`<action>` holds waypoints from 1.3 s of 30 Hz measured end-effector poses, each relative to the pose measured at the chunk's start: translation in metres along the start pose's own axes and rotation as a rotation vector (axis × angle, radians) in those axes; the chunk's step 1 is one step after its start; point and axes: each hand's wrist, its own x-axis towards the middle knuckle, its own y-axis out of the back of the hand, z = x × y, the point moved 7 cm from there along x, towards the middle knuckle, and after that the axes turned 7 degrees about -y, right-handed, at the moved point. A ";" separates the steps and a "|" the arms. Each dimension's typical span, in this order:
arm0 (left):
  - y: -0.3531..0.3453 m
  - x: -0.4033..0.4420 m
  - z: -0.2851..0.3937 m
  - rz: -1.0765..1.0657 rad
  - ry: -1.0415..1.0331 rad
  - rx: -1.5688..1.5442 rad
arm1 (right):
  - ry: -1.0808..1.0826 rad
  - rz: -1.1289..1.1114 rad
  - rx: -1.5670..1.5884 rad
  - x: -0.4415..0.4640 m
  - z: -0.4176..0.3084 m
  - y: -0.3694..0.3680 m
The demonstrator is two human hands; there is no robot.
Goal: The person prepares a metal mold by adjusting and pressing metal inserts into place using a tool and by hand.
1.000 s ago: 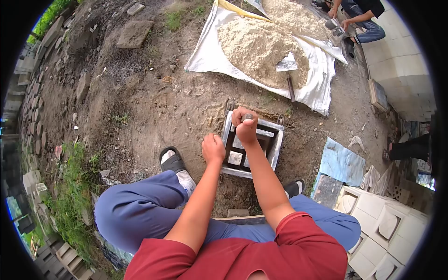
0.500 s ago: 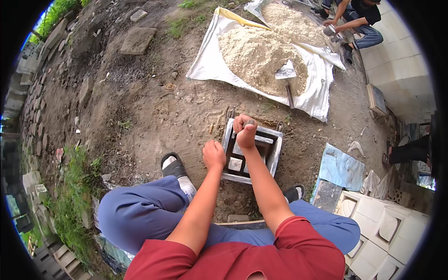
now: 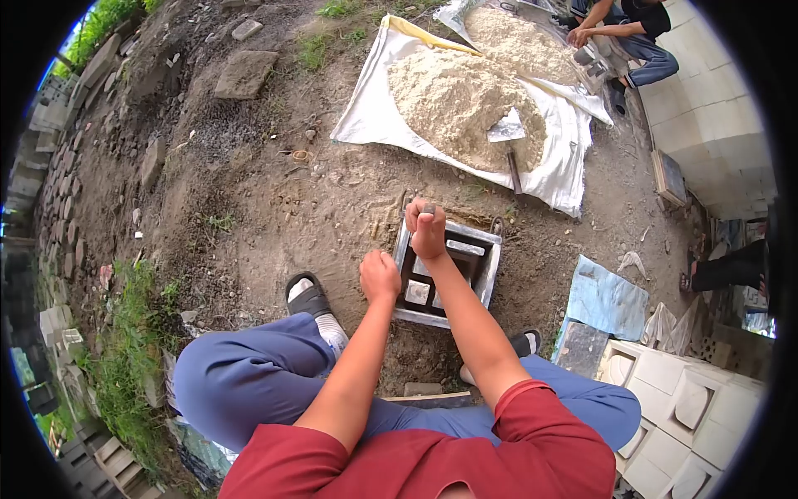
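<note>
A square metal mould (image 3: pixel 494 270) with dark gaps and pale inner blocks sits on the dirt between my feet. My right hand (image 3: pixel 426 231) is closed in a fist above its far left corner. A grey rounded end shows at the top of that fist; the rest of the held thing is hidden. My left hand (image 3: pixel 380 276) is also closed, beside the mould's left rim. Whether it grips the rim or anything else is hidden.
Beyond the mould, a white sheet (image 3: pixel 366 116) bears a sandy heap (image 3: pixel 453 91) with a trowel-like tool (image 3: pixel 509 129) on it. Pale hollow blocks (image 3: pixel 665 374) and a blue sheet (image 3: pixel 607 298) lie right. A co-worker (image 3: pixel 636 41) crouches far right; another person's leg (image 3: pixel 731 268) shows at right.
My right hand has shifted left and slightly farther away, toward the mould's far left corner. My left hand has barely moved. The crouching co-worker's hands have drawn closer together.
</note>
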 end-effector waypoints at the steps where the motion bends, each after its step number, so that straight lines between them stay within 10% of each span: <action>1: 0.000 -0.005 -0.001 -0.011 0.003 0.005 | -0.020 -0.013 0.048 0.003 -0.001 -0.001; 39: 0.002 0.002 0.001 0.047 -0.015 0.011 | 0.093 -0.019 0.086 -0.008 0.009 0.006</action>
